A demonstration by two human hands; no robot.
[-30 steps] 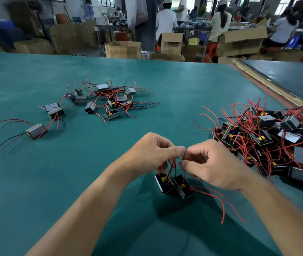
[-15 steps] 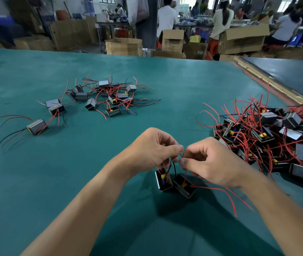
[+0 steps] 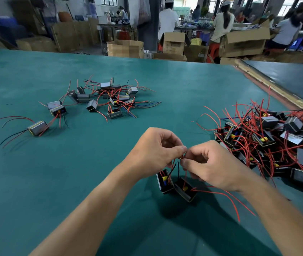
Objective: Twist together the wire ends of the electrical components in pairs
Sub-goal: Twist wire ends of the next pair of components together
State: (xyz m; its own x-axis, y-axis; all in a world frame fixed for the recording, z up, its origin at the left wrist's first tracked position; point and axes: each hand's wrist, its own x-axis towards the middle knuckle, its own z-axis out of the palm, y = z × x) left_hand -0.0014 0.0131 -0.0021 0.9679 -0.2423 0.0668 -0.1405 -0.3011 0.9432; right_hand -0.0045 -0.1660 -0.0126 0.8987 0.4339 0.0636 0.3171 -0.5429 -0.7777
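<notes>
On the desk (image 3: 36, 182), left hand (image 3: 154, 150) and right hand (image 3: 211, 167) pinch wire ends (image 3: 183, 158) of one pair (image 3: 176, 185) — a far-left batch (image 3: 110, 97) looks done, the right-edge pile (image 3: 269, 145) waits

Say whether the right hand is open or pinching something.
Pinching: on the right hand, thumb and forefinger close on the wire ends above two components.

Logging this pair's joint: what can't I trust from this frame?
- Head view: wire ends, pinched between left hand and right hand; the hands hide any twist.
- Head view: right pile runs off the right edge; count unknown.
- Head view: background workers blurred.
</notes>
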